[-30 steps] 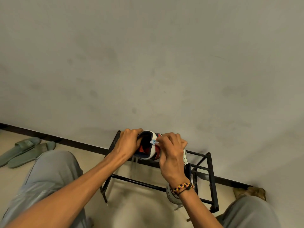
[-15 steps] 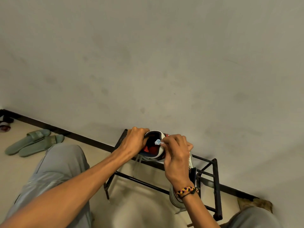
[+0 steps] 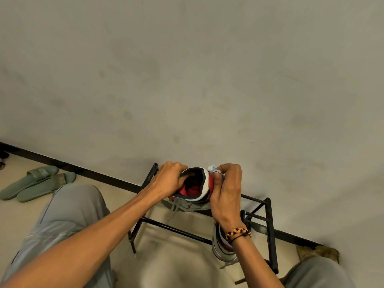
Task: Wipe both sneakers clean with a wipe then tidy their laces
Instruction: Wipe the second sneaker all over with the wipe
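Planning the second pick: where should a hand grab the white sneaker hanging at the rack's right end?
Likely the white sneaker by its heel end, from the person's near side. It hangs low off the black metal rack, behind the right hand's wrist; loose laces trail below. Its opening is hidden, so collar access is unclear.

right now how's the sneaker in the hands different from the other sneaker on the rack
The held sneaker sits atop the black rack, gripped by the left hand and right hand, opening facing the camera. The second sneaker sits lower, untouched, mostly hidden behind the right wrist. Both look white with loose laces.
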